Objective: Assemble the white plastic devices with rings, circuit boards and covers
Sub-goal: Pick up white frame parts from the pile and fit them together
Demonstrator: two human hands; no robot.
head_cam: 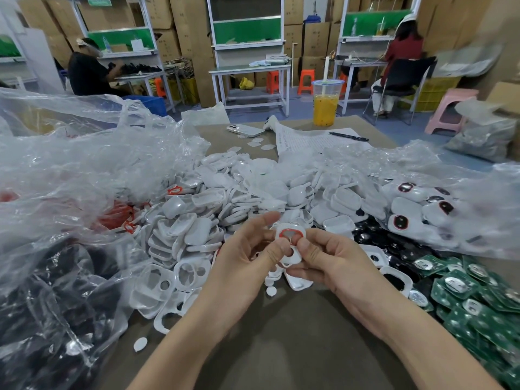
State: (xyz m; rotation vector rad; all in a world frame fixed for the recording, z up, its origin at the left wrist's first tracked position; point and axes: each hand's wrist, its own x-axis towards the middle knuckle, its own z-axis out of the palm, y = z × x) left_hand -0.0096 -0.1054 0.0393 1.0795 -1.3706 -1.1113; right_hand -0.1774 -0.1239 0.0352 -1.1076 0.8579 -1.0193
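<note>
Both my hands hold one white plastic device shell (289, 256) above the table's middle. A red ring (291, 233) sits in the shell's upper opening. My left hand (247, 257) pinches the shell's left edge, thumb near the ring. My right hand (334, 263) pinches its right edge with thumb and forefinger. A heap of white shells and covers (225, 209) lies behind my hands. Loose red rings (118, 216) lie at the left under clear plastic. Green circuit boards (475, 296) are piled at the right.
Clear plastic bags (84, 164) cover the left and right of the table. Finished white devices with dark red-rimmed openings (413, 209) lie in the right bag. A drink cup (326, 104), a phone (244, 130), a pen (349, 136) and paper stand at the back. Two people sit at far benches.
</note>
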